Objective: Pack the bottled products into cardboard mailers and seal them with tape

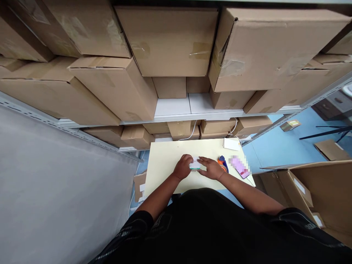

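A pale yellow table [165, 161] carries a small white packet [194, 164], white box [231, 144], orange-blue tool [223, 163] and phone [239, 167].

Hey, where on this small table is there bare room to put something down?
The table's left half is bare, from its left edge to the left hand, and so is the far strip toward the shelves. The right side is crowded: small white item, right hand, orange tool, phone, white box.

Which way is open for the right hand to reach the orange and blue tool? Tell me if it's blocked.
Probably not blocked: the tool lies on the table right beside the right hand, with nothing between them, though that hand rests on the small white item.
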Demonstrator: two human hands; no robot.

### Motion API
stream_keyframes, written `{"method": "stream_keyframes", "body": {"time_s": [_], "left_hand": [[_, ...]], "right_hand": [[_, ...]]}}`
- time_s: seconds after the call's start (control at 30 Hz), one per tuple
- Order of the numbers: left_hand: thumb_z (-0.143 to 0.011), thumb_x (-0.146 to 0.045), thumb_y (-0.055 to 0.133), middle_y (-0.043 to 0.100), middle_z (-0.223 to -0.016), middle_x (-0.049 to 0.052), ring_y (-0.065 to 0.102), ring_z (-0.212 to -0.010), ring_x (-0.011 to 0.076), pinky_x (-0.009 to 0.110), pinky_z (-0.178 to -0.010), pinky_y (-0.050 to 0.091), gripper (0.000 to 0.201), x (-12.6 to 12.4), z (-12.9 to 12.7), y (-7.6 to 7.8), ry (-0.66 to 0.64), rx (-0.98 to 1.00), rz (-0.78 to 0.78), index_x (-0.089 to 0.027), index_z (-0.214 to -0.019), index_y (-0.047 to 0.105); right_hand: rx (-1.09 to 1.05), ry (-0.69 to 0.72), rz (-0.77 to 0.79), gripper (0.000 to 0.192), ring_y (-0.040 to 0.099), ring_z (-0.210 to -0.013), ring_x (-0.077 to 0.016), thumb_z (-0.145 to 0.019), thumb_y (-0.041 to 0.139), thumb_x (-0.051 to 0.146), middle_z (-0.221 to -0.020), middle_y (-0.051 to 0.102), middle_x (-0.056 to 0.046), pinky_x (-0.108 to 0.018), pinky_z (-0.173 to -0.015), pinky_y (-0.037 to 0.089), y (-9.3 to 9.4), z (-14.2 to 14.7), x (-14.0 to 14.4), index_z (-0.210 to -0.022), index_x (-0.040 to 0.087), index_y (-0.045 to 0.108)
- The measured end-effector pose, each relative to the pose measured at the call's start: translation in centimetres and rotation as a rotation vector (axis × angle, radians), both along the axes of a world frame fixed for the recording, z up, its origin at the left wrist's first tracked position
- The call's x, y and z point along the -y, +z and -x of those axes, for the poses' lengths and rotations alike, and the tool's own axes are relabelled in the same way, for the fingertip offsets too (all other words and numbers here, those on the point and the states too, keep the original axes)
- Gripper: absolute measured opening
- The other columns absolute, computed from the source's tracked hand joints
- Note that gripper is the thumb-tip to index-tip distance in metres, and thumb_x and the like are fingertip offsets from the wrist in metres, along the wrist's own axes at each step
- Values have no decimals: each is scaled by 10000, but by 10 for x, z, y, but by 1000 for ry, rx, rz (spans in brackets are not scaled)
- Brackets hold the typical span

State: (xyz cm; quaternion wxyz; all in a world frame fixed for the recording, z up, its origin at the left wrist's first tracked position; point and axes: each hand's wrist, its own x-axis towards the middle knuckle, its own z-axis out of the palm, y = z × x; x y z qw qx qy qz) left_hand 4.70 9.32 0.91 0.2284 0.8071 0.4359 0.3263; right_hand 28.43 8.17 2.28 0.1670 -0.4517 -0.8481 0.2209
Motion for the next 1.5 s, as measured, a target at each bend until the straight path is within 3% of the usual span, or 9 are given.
{"method": "stream_keyframes", "body": {"time_s": [0.2, 0.37, 0.83, 1.17, 1.37, 1.5], "left_hand": [[-794, -129, 716, 658, -1230, 122, 594, -1242, 309, 539, -1042, 555, 325, 4, 10, -3, -105, -3, -43, -217, -1102, 663], [-811, -252, 773, 642, -1325, 145, 565, -1342, 328, 554, -1111, 533, 460, 10, 16, 0, -124, 12, -59, -210, -1251, 646], [-986, -297, 634, 694, -1284, 134, 598, -1345, 291, 507, -1104, 567, 269, 6, 21, -2, -166, -104, -163, -188, -1219, 712], [-978, -269, 648, 635, -1435, 147, 459, -1483, 322, 561, -1189, 489, 344, 13, 27, -6, -285, -130, -49, -193, -1313, 651], [-1001, -204, 600, 634, -1441, 165, 463, -1475, 330, 569, -1161, 503, 343, 17, 28, -13, -280, -133, -62, -182, -1341, 631], [-1002, -195, 587, 641, -1430, 152, 474, -1473, 317, 559, -1152, 517, 331, 20, 27, -15, -268, -135, -87, -185, -1330, 630]], "right_hand": [[53, -28, -32, 512, 653, -1287, -328, -943, 678, 404, -1495, 599, -134, -491, -1079, 561, -5, 0, 2, -1424, 229, 644], [76, -16, -65, 454, 660, -1279, -310, -981, 633, 377, -1468, 623, -140, -464, -1075, 566, -7, 2, 0, -1400, 206, 661], [151, 31, -168, 445, 662, -1230, -320, -1008, 595, 397, -1479, 604, -171, -492, -1038, 574, -3, 3, 2, -1397, 192, 660], [-17, -43, -45, 396, 590, -1305, -353, -1027, 553, 398, -1512, 571, -142, -591, -1112, 502, -7, 3, 12, -1372, 254, 683], [-79, -125, -54, 357, 562, -1331, -335, -993, 598, 333, -1454, 591, -153, -562, -1122, 504, -14, 12, 17, -1323, 238, 696], [-181, -188, 25, 344, 546, -1357, -319, -927, 640, 250, -1445, 566, -177, -539, -1122, 507, -19, 19, 16, -1265, 197, 673]]}}
